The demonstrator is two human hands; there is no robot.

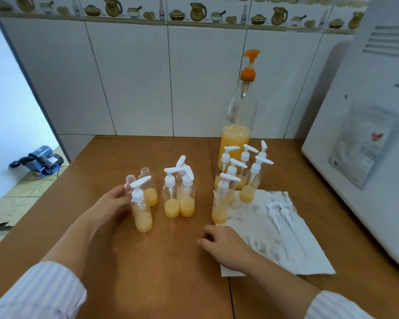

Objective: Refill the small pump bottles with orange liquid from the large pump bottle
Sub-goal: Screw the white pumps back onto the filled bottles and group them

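Note:
The large pump bottle [236,139], roughly a third full of orange liquid, stands at the back with its orange pump head [251,54] raised. Several small capped bottles [248,192] cluster in front of it. Three more [179,204] stand mid-table. My left hand [114,201] grips an uncapped, empty small bottle [130,181] that is partly hidden behind a capped, part-filled one [142,215]. Another uncapped bottle [150,195] holds some liquid. My right hand [224,245] rests loosely curled on the table and holds nothing.
A stained paper towel [263,240] lies at the right with two loose white pumps [282,216] on it. A white appliance [366,134] borders the brown table [148,261] on the right, a tiled wall stands behind, and a water pump [39,161] sits on the floor.

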